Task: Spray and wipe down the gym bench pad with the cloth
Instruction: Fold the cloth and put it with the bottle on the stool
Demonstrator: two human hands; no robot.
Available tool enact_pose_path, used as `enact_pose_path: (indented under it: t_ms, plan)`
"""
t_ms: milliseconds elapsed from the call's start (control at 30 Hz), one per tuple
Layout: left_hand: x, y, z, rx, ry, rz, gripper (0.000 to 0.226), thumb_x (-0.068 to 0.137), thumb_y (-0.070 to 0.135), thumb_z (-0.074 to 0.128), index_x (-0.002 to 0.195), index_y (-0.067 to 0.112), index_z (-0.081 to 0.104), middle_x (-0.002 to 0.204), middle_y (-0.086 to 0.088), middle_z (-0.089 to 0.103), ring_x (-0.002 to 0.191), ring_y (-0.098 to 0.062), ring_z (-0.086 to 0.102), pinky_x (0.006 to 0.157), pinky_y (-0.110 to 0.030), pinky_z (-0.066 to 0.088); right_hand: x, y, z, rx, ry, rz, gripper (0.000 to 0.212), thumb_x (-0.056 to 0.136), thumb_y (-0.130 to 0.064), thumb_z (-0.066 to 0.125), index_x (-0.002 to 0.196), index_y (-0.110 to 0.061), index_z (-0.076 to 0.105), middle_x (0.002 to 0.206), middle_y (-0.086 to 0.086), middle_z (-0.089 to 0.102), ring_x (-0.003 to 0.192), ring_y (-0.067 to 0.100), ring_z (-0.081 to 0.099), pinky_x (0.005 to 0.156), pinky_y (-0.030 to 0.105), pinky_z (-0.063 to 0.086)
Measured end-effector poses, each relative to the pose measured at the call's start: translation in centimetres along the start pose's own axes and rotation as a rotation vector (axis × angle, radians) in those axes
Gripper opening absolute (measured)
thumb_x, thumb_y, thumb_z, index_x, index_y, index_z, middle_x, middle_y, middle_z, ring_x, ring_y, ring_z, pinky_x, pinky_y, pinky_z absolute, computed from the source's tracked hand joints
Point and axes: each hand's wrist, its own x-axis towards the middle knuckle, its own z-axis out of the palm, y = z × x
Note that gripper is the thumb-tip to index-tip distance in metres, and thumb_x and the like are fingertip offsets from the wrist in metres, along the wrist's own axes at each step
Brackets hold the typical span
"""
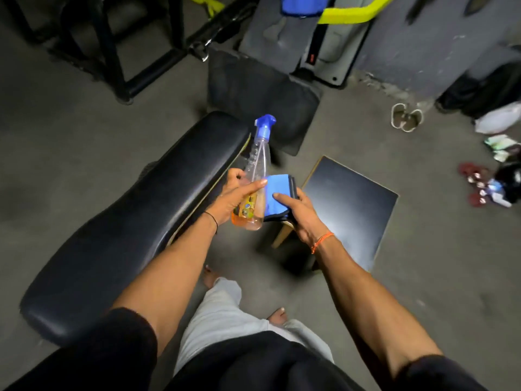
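Head view: bottle and cloth held beside the bench pad (135,210).
Left hand (235,197) grip wraps the light, slick spray bottle (255,176) mid-body; right hand (298,213) pinches the soft folded cloth (277,197); the padded vinyl probably wipes easily.

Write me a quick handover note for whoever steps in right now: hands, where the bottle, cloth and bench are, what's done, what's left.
Left hand: holds the spray bottle by its body, nozzle pointing away, not on the trigger.
Right hand: grips the folded blue cloth, touching the bottle.
Bench pad: lies to the left, below both hands; whether it is wet cannot be told.
Done: both tools picked up.
Left: likely spray the pad, then wipe it along its length.
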Motion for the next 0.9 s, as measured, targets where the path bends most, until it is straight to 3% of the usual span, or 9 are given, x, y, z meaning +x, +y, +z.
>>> enact_pose_path:
  t_ms: [133,267,367,467,600,700,767,900]
  plan:
    - [-0.2,0.8,6.2,0.146,-0.025,0.039,0.052,0.087,0.053,0.071,0.111,0.015,0.045,0.103,0.000,0.053,0.088,-0.013,0.058,0.069,-0.024,0.050,-2.4,-0.8,-4.6,0.051,0.070,-0.094,0.059,0.076,-0.013,0.088,0.130,-0.011,0.062,0.122,0.017,0.073,0.111,0.039,0.071,0.097,0.053,0.058]
    - [1.0,0.9,10.6,0.322,-0.098,0.080,0.056,0.077,0.068,0.065,0.116,0.029,0.051,0.117,0.001,0.059,0.108,-0.019,0.061,0.095,-0.042,0.054,-3.1,-1.5,-8.6,0.004,0.158,-0.162,0.051,0.079,-0.007,0.085,0.125,-0.013,0.064,0.121,0.016,0.073,0.111,0.033,0.071,0.098,0.049,0.058]
    - [1.2,1.9,13.5,0.400,-0.145,0.088,0.057,0.087,0.051,0.072,0.131,0.023,0.047,0.123,0.000,0.057,0.110,-0.017,0.059,0.083,-0.024,0.047,-2.7,-2.2,-10.6,-0.004,0.187,-0.173,0.047,0.080,-0.005,0.084,0.123,-0.014,0.065,0.120,0.014,0.073,0.112,0.033,0.071,0.099,0.046,0.058]
    - [2.8,2.7,15.7,0.447,-0.159,0.064,0.049,0.094,0.039,0.067,0.135,0.019,0.048,0.123,-0.001,0.059,0.110,-0.020,0.058,0.074,-0.020,0.041,-1.7,-3.9,-12.6,-0.018,0.195,-0.149,0.043,0.084,0.006,0.072,0.116,-0.022,0.067,0.112,0.005,0.075,0.105,0.026,0.072,0.088,0.036,0.060]
    - [6.7,3.5,17.9,0.511,-0.211,0.054,0.048,0.096,0.027,0.061,0.141,0.019,0.048,0.135,-0.004,0.057,0.123,-0.025,0.055,0.091,-0.026,0.037,0.5,-5.7,-15.7,-0.076,0.249,-0.114,0.044,0.084,0.009,0.057,0.116,-0.020,0.066,0.105,0.003,0.072,0.093,0.020,0.069,0.073,0.030,0.055]
    - [9.7,3.8,19.1,0.570,-0.237,0.059,0.059,0.096,0.026,0.061,0.151,0.019,0.039,0.141,0.000,0.051,0.127,-0.021,0.051,0.097,-0.026,0.036,2.6,-6.4,-18.0,-0.235,0.337,-0.129,0.036,0.083,0.001,0.058,0.112,-0.017,0.065,0.096,-0.001,0.066,0.087,0.016,0.061,0.070,0.024,0.049]
    - [11.7,3.9,19.7,0.585,-0.251,0.042,0.070,0.096,0.026,0.063,0.158,0.019,0.031,0.155,-0.002,0.044,0.140,-0.022,0.045,0.108,-0.029,0.035,4.1,-6.7,-19.4,-0.394,0.388,-0.167,0.033,0.077,-0.005,0.057,0.107,-0.016,0.064,0.094,-0.001,0.064,0.085,0.017,0.057,0.070,0.027,0.046]
    - [15.3,4.0,21.4,0.583,-0.301,0.027,0.080,0.091,0.029,0.071,0.159,0.022,0.030,0.159,0.000,0.042,0.142,-0.022,0.044,0.115,-0.031,0.034,7.3,-6.3,-22.1,-0.844,0.466,-0.239,0.047,0.065,-0.013,0.050,0.109,-0.018,0.066,0.108,0.004,0.068,0.099,0.028,0.061,0.080,0.035,0.048]
